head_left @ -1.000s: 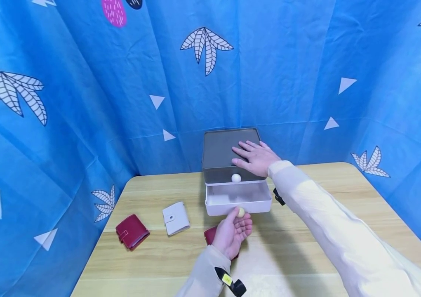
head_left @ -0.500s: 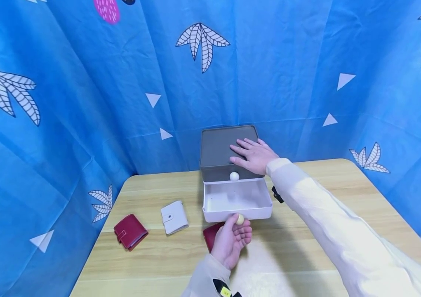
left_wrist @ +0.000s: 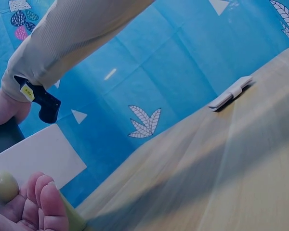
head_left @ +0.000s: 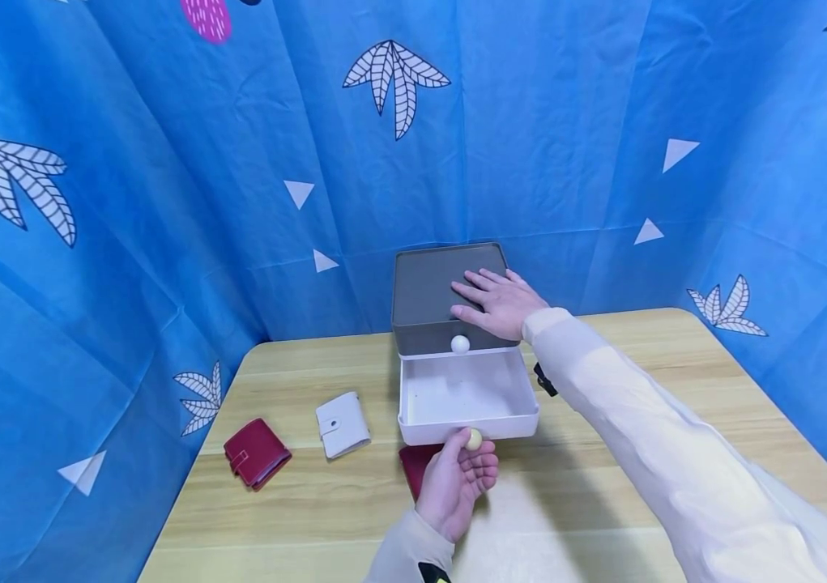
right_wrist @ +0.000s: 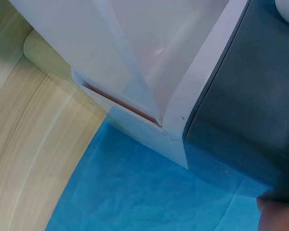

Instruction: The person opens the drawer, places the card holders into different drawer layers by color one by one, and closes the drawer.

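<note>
A two-drawer box with a dark grey top (head_left: 424,283) stands at the back of the table, its lower white drawer (head_left: 420,431) pulled out. The inside of that drawer shows only its white floor. My left hand (head_left: 449,490) pinches the drawer's pale round knob (head_left: 473,439) beside the thumb, with the other fingers loosely curled. My right hand (head_left: 502,304) lies flat on the box top, fingers spread. Above the pulled-out drawer, the upper grey drawer with its white knob (head_left: 460,344) is closed. A dark red wallet (head_left: 415,465) lies partly hidden under my left hand.
To the left on the wooden table (head_left: 296,518) lie a red snap wallet (head_left: 257,453) and a white one (head_left: 343,425). Another white wallet (left_wrist: 231,94) shows in the left wrist view. A blue patterned curtain (head_left: 566,162) hangs close behind the table.
The lower drawer has come further out toward me, my left hand moving with its knob. My right hand stays on the box top. The head view has shifted slightly.
</note>
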A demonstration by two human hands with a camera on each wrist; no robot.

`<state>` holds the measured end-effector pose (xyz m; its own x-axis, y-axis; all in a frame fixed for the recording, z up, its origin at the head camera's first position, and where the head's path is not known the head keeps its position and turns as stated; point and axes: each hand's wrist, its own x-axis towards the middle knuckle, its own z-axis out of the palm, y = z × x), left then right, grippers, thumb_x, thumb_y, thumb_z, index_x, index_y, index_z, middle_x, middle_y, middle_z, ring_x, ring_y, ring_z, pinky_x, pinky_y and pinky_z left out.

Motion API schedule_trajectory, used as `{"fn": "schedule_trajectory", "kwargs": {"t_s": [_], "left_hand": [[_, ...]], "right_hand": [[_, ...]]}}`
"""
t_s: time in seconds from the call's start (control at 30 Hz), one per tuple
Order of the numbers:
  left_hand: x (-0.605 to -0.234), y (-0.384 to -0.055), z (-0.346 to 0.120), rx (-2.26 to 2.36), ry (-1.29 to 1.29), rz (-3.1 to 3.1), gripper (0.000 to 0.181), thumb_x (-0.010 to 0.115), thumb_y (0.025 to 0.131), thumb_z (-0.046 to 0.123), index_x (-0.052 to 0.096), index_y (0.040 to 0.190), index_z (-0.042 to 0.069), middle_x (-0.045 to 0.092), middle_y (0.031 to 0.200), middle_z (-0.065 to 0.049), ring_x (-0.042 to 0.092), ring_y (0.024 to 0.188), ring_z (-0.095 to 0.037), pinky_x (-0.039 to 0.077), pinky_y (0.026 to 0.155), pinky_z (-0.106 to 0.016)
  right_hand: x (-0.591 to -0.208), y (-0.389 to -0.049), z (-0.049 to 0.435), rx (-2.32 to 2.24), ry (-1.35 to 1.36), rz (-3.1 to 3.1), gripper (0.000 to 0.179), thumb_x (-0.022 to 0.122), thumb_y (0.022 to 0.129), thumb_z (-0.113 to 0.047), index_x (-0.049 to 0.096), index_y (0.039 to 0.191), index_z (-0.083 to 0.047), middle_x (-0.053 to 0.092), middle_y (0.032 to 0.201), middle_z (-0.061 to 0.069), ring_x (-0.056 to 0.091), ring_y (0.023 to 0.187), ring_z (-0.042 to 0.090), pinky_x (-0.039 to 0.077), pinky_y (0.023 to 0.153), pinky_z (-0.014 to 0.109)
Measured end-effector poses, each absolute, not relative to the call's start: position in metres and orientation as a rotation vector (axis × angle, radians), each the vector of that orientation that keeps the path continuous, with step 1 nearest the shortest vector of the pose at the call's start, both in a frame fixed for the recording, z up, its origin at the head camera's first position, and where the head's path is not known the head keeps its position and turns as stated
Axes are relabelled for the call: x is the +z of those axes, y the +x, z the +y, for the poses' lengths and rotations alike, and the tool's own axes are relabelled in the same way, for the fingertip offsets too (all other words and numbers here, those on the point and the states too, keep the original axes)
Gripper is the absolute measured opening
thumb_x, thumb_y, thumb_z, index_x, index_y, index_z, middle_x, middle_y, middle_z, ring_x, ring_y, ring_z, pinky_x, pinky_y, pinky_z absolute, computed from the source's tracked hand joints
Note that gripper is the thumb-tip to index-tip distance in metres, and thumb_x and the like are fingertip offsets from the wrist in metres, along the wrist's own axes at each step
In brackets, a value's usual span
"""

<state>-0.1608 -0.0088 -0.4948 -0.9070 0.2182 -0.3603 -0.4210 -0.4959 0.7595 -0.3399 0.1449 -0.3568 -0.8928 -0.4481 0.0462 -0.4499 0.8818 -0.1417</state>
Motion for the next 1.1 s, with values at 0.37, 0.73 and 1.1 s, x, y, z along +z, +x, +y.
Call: {"fn": "schedule_trajectory", "kwargs": {"t_s": [0.37,0.73,1.1], "left_hand": [[-0.494,-0.154,-0.008,2.410,-0.307,1.310,0.041,0.056,0.091,0.041,0.067,0.093,0.001,0.066,0.080,-0.006,0.059,0.069,-0.014,0.049,0.065,-0.024],[-0.492,-0.149,-0.008,2.416,-0.280,1.323,0.040,0.055,0.092,0.039,0.067,0.092,0.001,0.066,0.079,-0.005,0.060,0.068,-0.014,0.049,0.064,-0.024],[-0.494,-0.146,-0.006,2.415,-0.283,1.320,0.039,0.053,0.093,0.037,0.066,0.093,0.001,0.065,0.080,-0.006,0.059,0.069,-0.014,0.049,0.064,-0.025]], "right_hand": [[-0.356,-0.339,0.145,0.226,0.734,-3.035,0.074,0.018,0.091,-0.074,0.026,0.152,-0.032,0.020,0.159,-0.001,0.011,0.147,0.021,0.001,0.117,0.049],[-0.357,-0.341,0.145,0.233,0.722,-3.047,0.077,0.015,0.089,-0.077,0.024,0.152,-0.034,0.018,0.159,-0.003,0.009,0.147,0.020,0.000,0.116,0.049],[-0.355,-0.339,0.146,0.228,0.731,-3.041,0.074,0.018,0.091,-0.075,0.024,0.153,-0.033,0.018,0.159,-0.002,0.010,0.147,0.020,0.001,0.116,0.049]]}}
